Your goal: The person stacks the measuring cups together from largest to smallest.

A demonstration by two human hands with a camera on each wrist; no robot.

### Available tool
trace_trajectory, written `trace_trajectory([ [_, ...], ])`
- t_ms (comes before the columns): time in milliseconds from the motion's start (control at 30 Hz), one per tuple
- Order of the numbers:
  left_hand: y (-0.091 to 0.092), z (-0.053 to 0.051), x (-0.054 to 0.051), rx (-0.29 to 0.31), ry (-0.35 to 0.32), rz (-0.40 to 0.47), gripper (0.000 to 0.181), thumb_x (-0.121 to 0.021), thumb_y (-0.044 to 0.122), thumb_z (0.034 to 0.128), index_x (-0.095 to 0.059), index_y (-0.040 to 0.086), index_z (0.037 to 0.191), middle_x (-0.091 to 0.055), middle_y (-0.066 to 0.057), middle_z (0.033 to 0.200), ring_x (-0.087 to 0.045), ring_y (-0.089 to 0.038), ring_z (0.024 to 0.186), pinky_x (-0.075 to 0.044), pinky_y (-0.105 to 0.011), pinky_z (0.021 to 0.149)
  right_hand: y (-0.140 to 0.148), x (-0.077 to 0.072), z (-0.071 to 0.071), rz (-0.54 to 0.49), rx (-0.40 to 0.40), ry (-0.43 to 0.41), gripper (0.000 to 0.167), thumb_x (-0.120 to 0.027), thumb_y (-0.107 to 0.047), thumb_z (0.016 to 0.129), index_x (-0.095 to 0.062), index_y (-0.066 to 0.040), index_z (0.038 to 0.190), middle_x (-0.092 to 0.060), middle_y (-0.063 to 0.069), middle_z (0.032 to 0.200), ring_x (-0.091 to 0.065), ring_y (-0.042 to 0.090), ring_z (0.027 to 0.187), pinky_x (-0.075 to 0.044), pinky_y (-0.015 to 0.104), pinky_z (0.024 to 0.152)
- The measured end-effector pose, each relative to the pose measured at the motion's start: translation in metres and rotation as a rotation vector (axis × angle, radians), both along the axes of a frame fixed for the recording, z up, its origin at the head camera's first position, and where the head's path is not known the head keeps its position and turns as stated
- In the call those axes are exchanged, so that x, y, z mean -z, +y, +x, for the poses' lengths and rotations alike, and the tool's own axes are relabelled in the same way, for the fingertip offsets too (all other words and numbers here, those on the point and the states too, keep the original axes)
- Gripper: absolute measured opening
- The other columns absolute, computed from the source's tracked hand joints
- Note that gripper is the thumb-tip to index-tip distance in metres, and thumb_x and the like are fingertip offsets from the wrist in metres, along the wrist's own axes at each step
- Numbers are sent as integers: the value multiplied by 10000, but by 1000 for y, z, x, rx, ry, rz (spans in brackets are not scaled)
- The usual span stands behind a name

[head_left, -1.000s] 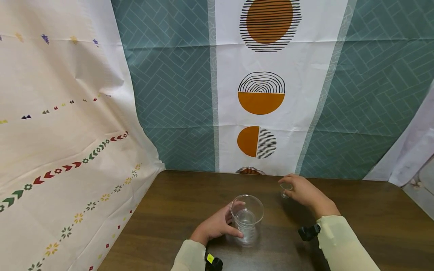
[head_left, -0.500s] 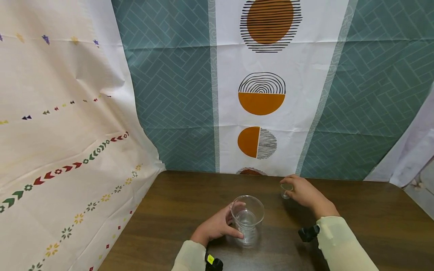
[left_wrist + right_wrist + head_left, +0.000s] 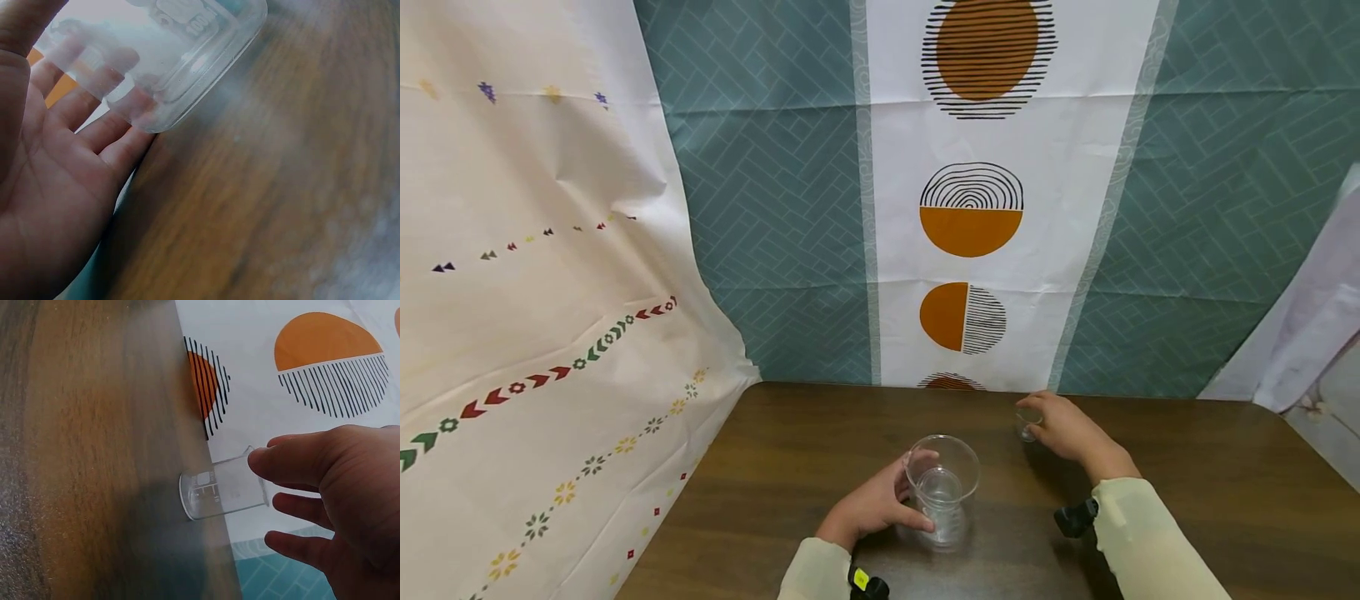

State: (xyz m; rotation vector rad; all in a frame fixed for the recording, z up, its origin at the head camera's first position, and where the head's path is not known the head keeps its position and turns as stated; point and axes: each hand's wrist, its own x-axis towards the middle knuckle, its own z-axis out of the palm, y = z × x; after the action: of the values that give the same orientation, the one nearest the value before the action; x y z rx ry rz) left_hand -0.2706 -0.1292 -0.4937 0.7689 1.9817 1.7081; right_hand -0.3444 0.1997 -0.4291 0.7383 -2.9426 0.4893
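Note:
A large clear beaker (image 3: pixel 967 492) stands on the table with what looks like a smaller beaker (image 3: pixel 940 485) nested inside. My left hand (image 3: pixel 871 504) holds its left side, thumb in front and fingers behind. In the left wrist view the large beaker's see-through base (image 3: pixel 169 103) shows the fingers through its wall, with white printed marks above. Farther back on the right, my right hand (image 3: pixel 1071 433) pinches the rim of a tiny clear beaker (image 3: pixel 219 494) from above. That beaker stands on the table, and its white printing faces the right wrist camera.
The dark wooden table (image 3: pixel 805 433) ends at a patterned teal and white cloth (image 3: pixel 778 250) just behind the tiny beaker. A cream embroidered cloth (image 3: pixel 587 400) hangs along the left edge. Pale fabric (image 3: pixel 1300 333) hangs at the far right.
The head view has shifted slightly. Both hands and the beakers stay nearly where they were; the right hand shifts very slightly to the right against the tiny beaker.

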Motion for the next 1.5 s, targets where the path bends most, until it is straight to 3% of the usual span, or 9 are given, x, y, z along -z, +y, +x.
trace_trajectory([
  [367, -5, 2, -1, -23, 2, -13, 857, -827, 137, 766, -340, 172, 1471, -419, -48, 1475, -460, -139, 1311, -394, -253, 1074, -4, 3, -4, 7, -3, 2, 395, -659, -68, 875, -595, 8, 1257, -583, 229, 1290, -539, 417, 1204, -424, 564, 1000],
  [833, -3, 1, 0, -8, 6, 5, 888, -833, 121, 755, -320, 144, 1480, -417, -84, 1480, -483, -129, 1290, -406, -200, 1037, -4, 3, -6, 31, -13, -6, 404, -665, -74, 875, -589, 18, 1261, -563, 256, 1290, -529, 439, 1200, -414, 571, 1007],
  [1500, -1, 0, 1, -4, -12, 0, 885, -829, 126, 762, -319, 163, 1484, -400, -98, 1496, -480, -138, 1301, -407, -221, 1048, -4, 3, -8, 84, -1, 2, 353, -657, -72, 887, -615, 45, 1217, -616, 240, 1219, -567, 421, 1149, -446, 545, 978],
])
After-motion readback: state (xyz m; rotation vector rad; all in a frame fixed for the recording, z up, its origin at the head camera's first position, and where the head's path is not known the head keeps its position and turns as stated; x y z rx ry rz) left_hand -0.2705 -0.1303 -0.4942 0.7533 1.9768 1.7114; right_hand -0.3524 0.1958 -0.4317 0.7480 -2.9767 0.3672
